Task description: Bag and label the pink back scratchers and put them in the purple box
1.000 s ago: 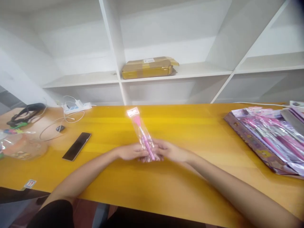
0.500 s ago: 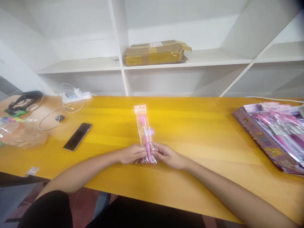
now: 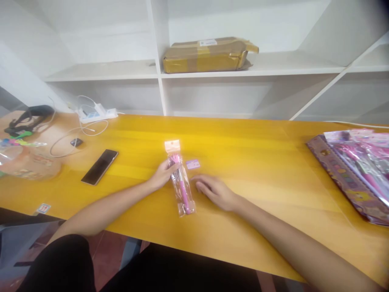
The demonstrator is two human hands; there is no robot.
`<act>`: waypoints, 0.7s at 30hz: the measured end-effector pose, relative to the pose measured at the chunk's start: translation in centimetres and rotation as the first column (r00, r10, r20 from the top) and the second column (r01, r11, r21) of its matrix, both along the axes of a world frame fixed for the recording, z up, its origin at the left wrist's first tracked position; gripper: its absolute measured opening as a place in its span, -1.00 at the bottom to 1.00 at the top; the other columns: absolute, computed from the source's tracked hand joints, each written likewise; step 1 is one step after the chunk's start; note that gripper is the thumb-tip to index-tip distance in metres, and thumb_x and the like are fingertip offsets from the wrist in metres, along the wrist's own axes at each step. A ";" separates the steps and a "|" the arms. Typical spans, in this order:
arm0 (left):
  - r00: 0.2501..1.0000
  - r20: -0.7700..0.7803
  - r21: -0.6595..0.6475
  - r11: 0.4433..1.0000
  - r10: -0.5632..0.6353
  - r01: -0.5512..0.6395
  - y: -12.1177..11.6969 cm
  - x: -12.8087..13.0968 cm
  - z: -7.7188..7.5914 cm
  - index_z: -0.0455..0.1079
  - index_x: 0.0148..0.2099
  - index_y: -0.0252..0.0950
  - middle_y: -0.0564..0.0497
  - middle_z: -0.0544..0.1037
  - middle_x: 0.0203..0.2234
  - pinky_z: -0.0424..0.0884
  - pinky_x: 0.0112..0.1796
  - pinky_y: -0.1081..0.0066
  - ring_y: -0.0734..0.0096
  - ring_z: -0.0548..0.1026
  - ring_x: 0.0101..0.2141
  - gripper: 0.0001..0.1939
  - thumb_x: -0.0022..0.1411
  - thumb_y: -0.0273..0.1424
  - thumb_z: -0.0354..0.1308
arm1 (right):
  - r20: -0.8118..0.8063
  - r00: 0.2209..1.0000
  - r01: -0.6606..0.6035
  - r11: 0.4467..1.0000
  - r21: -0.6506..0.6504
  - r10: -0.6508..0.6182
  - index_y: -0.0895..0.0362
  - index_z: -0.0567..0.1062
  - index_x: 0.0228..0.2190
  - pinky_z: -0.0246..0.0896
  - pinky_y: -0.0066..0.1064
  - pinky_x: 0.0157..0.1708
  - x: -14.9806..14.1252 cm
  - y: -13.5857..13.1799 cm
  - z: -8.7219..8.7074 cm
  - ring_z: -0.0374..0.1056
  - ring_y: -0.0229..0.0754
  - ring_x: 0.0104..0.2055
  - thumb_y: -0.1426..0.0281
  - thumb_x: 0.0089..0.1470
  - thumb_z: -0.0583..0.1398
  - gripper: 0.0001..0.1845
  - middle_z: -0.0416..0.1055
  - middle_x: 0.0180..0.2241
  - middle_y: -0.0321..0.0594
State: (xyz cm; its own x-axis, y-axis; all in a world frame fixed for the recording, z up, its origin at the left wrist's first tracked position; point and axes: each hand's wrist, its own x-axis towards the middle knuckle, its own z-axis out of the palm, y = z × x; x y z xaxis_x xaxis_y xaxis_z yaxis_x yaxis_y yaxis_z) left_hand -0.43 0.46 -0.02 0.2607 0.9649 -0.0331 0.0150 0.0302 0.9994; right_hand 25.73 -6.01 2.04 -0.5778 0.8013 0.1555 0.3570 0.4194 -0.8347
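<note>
My left hand (image 3: 164, 173) is closed on the upper part of a clear plastic packet (image 3: 183, 194) with a pale pink header. Inside is what looks like a pink brush (image 3: 184, 190), with a flared head, a silvery neck and a long handle. The packet tilts slightly, its lower end toward me. To its right, my right hand (image 3: 217, 192) is held over the table with fingers loosely bent and apart, holding nothing. A small purple-and-white card (image 3: 193, 164) lies on the table just beyond the right fingertips.
A phone (image 3: 100, 167) lies to the left, near a white power strip (image 3: 99, 115) with cables. A plastic bag (image 3: 33, 164) is at the far left. At the right, a patterned box (image 3: 343, 178) holds several similar packets. A taped carton (image 3: 206, 56) sits on the shelf behind.
My right hand has let go of the packet and drawn slightly right. The left hand has moved up to hold it nearer the header. The purple card now shows apart from the packet.
</note>
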 end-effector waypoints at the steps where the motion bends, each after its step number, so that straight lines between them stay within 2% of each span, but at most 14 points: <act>1: 1.000 0.017 -0.010 1.000 0.003 -0.003 0.1 0.0 -0.2 0.53 -0.11 -0.32 0.02 0.58 -0.33 0.42 -0.19 0.37 0.34 0.51 -0.29 -0.46 0.21 0.08 0.42 | 0.031 0.997 0.072 0.991 0.110 -0.076 0.07 0.52 0.15 0.41 -0.13 0.07 0.2 0.5 -0.3 0.50 -0.03 -0.03 0.19 0.54 -0.03 -0.57 0.56 -0.03 -0.02; 2: 0.999 0.037 -0.023 1.000 0.000 0.001 0.2 0.0 -0.3 0.53 -0.11 -0.32 0.02 0.58 -0.33 0.42 -0.17 0.36 0.32 0.51 -0.27 -0.47 0.21 0.07 0.42 | 0.068 0.988 0.119 0.969 0.217 -0.137 0.07 0.50 0.18 0.36 -0.08 0.16 0.4 1.0 -0.5 0.46 0.03 0.09 0.23 0.53 -0.02 -0.58 0.52 0.07 0.02; 4: 0.997 0.078 -0.051 0.999 -0.010 0.014 0.2 0.1 -0.5 0.53 -0.15 -0.32 0.01 0.58 -0.34 0.41 -0.14 0.34 0.30 0.52 -0.26 -0.48 0.23 0.07 0.41 | 0.167 0.964 0.135 0.920 0.368 -0.208 0.06 0.40 0.31 0.22 0.05 0.31 0.7 1.9 -0.9 0.31 0.12 0.32 0.29 0.50 0.02 -0.53 0.39 0.29 0.05; 7: 0.990 0.140 -0.097 0.995 0.021 -0.007 0.1 0.2 -0.5 0.50 -0.24 -0.31 0.01 0.57 -0.37 0.41 -0.12 0.33 0.30 0.52 -0.26 -0.47 0.25 0.11 0.38 | 0.308 0.926 0.070 0.903 0.424 -0.217 0.05 0.27 0.42 0.08 0.15 0.39 1.0 2.7 -1.0 0.14 0.16 0.45 0.29 0.49 0.06 -0.44 0.29 0.40 0.01; 9: 0.971 0.220 -0.132 0.989 0.098 -0.070 0.2 0.5 -0.3 0.50 -0.22 -0.30 0.02 0.57 -0.36 0.42 -0.13 0.35 0.31 0.53 -0.26 -0.47 0.20 0.11 0.42 | 0.322 0.922 0.063 0.905 0.421 -0.215 0.05 0.33 0.37 0.14 0.13 0.35 1.0 2.7 -1.1 0.22 0.15 0.39 0.27 0.49 0.07 -0.49 0.37 0.33 0.01; 11: 0.931 0.316 -0.179 0.975 0.183 -0.131 0.3 0.9 0.1 0.50 -0.15 -0.28 0.04 0.58 -0.32 0.44 -0.12 0.36 0.32 0.54 -0.24 -0.45 0.12 0.07 0.49 | 0.285 0.923 0.116 0.895 0.430 -0.257 0.07 0.38 0.32 0.23 0.10 0.29 1.0 2.6 -1.3 0.31 0.14 0.30 0.24 0.49 0.10 -0.53 0.44 0.24 0.05; 13: 0.894 0.380 -0.216 0.963 0.237 -0.163 0.4 1.2 0.6 0.49 -0.09 -0.28 0.05 0.60 -0.28 0.46 -0.12 0.36 0.33 0.55 -0.23 -0.43 0.09 0.03 0.52 | 0.248 0.921 0.168 0.880 0.444 -0.301 0.08 0.36 0.34 0.26 0.11 0.27 1.0 2.5 -1.7 0.33 0.17 0.28 0.21 0.47 0.13 -0.49 0.42 0.24 0.09; 17: 0.881 0.407 -0.221 0.962 0.240 -0.160 0.3 1.3 1.4 0.46 -0.03 -0.25 0.06 0.61 -0.25 0.49 -0.10 0.35 0.34 0.58 -0.22 -0.45 0.15 0.02 0.49 | 0.275 0.902 0.197 0.885 0.422 -0.332 0.05 0.30 0.39 0.24 0.19 0.28 1.4 2.6 -2.0 0.29 0.24 0.33 0.14 0.44 0.18 -0.39 0.38 0.29 0.10; 21: 0.900 0.375 -0.248 0.959 0.224 -0.136 0.3 0.9 1.3 0.43 0.06 -0.22 0.08 0.61 -0.27 0.51 -0.16 0.37 0.37 0.58 -0.27 -0.45 0.20 -0.01 0.47 | 0.273 0.911 0.193 0.904 0.381 -0.309 0.06 0.43 0.27 0.31 0.16 0.22 2.7 2.7 -1.4 0.38 0.19 0.22 0.21 0.43 0.18 -0.53 0.48 0.16 0.07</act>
